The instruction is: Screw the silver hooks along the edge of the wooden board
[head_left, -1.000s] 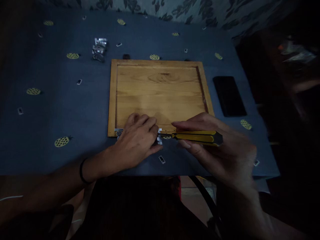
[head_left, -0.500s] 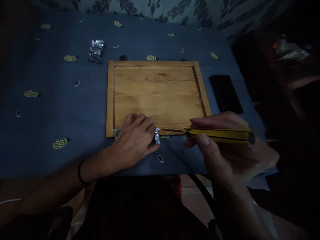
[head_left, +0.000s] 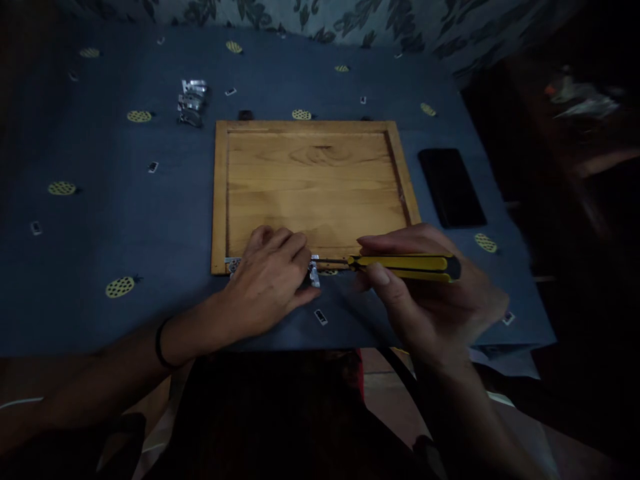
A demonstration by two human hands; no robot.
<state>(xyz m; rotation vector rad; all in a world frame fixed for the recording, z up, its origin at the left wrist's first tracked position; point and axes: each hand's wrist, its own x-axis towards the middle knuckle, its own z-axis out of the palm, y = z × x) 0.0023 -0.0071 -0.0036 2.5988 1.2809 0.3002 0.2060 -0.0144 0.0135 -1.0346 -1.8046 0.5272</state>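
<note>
A framed wooden panel (head_left: pixel 310 180) lies flat on a blue cloth. A metal hinge (head_left: pixel 313 273) sits along its near edge, mostly covered. My left hand (head_left: pixel 273 277) rests over the hinge with curled fingers pressing it against the panel's edge. My right hand (head_left: pixel 430 293) grips a yellow-and-black screwdriver (head_left: pixel 403 265) held level, with its shaft pointing left and the tip at the hinge's right end, beside my left fingers.
A black phone (head_left: pixel 451 187) lies right of the panel. A pile of metal hinges (head_left: pixel 191 102) sits at the back left. The blue cloth (head_left: pixel 125 220) has yellow patterns and small dark pieces scattered on it. The table's near edge runs just below my hands.
My right hand drew the screwdriver off to the right half a second ago, then brought it back left so the tip is at the hinge again. My left hand stayed put.
</note>
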